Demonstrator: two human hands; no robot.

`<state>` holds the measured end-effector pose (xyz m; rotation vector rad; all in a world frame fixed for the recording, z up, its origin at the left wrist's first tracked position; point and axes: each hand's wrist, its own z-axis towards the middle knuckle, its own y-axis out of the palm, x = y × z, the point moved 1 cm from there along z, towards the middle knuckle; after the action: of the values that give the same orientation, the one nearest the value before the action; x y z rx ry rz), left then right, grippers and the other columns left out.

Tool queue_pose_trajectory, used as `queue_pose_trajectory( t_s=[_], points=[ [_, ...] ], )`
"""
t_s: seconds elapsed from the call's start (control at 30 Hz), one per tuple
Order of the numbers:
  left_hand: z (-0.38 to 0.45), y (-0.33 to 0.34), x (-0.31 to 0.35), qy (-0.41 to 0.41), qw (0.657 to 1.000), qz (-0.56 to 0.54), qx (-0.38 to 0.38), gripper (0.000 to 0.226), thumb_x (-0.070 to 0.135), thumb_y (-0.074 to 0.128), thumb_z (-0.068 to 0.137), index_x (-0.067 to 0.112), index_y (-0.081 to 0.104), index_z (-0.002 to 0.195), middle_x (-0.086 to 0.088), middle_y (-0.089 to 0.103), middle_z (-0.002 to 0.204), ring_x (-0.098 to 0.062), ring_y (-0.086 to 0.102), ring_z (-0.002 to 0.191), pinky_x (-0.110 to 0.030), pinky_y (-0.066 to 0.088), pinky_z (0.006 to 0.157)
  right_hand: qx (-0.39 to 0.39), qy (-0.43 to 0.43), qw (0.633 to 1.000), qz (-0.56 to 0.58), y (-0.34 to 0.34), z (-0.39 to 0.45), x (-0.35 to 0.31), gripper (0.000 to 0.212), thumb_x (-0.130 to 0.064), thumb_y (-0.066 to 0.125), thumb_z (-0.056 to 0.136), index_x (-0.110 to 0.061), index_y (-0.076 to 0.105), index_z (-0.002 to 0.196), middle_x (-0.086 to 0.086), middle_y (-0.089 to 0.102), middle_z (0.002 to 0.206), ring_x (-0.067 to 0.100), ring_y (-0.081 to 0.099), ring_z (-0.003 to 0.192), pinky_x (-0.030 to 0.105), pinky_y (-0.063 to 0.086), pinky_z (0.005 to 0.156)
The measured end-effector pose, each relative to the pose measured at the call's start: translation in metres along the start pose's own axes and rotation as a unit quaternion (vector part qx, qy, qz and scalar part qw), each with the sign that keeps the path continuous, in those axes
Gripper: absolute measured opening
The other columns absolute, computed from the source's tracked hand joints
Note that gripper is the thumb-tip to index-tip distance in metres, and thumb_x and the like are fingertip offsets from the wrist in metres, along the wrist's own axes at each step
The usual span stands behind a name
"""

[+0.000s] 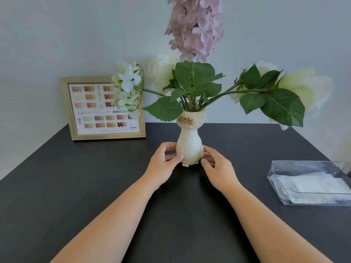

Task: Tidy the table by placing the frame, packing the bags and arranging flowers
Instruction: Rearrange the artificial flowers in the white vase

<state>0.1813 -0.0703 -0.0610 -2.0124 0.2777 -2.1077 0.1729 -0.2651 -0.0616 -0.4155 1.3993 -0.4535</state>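
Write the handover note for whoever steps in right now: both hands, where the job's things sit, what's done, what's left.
Left hand: open, thumb touching the lower left side of the cat-shaped vase, no closed grip.
Right hand: open beside the vase's lower right side; contact unclear.
Vase stands upright mid-table with the flowers in it: purple, white and cream blooms.
Gold picture frame stands at the back left against the wall.
Clear bag lies at the right edge of the dark table, white contents inside.
Done, apparently: frame placed, flowers in the vase, bag packed.
Left: settle the vase's final spot and let go.
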Motion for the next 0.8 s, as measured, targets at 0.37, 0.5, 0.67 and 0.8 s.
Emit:
queue_pose_trajectory(
  t_s=[0.37, 0.5, 0.67, 0.8],
  points=[
    [0.012, 0.006, 0.004, 0.031, 0.999, 0.027, 0.027, 0.035, 0.025, 0.075, 0.088, 0.029, 0.055, 0.117, 0.013, 0.062, 0.12, 0.002, 0.067, 0.092, -0.01, 0.047, 0.07, 0.004, 0.013, 0.999, -0.049, 0.01, 0.022, -0.007, 0.052, -0.028, 0.056, 0.093, -0.033, 0.04, 0.142, -0.013, 0.058, 0.129, 0.006, 0.058, 0.103, 0.024, 0.046, 0.086],
    [0.024, 0.003, 0.005, 0.037, 0.998, 0.021, 0.035, 0.038, 0.021, 0.074, 0.089, 0.029, 0.055, 0.12, 0.01, 0.061, 0.12, -0.001, 0.068, 0.092, -0.005, 0.048, 0.066, 0.001, 0.035, 0.999, -0.042, 0.018, 0.036, -0.009, 0.056, -0.03, 0.057, 0.093, -0.034, 0.037, 0.145, -0.012, 0.05, 0.143, 0.013, 0.05, 0.128, 0.03, 0.041, 0.099],
    [0.043, 0.001, 0.007, 0.043, 0.998, 0.027, 0.028, 0.041, 0.02, 0.072, 0.091, 0.035, 0.051, 0.123, 0.011, 0.059, 0.123, 0.002, 0.067, 0.092, -0.005, 0.048, 0.066, 0.001, 0.038, 0.998, -0.046, 0.021, 0.056, -0.012, 0.055, -0.034, 0.056, 0.093, -0.036, 0.037, 0.145, -0.012, 0.048, 0.145, 0.014, 0.049, 0.129, 0.031, 0.04, 0.101],
    [0.058, 0.001, 0.002, 0.05, 0.998, 0.033, 0.036, 0.043, 0.022, 0.072, 0.09, 0.034, 0.052, 0.126, 0.011, 0.059, 0.123, 0.0, 0.068, 0.093, -0.008, 0.05, 0.068, 0.006, 0.031, 0.998, -0.06, 0.024, 0.069, -0.01, 0.053, -0.033, 0.055, 0.093, -0.038, 0.037, 0.143, -0.013, 0.049, 0.142, 0.012, 0.051, 0.126, 0.028, 0.041, 0.099]
  ],
)
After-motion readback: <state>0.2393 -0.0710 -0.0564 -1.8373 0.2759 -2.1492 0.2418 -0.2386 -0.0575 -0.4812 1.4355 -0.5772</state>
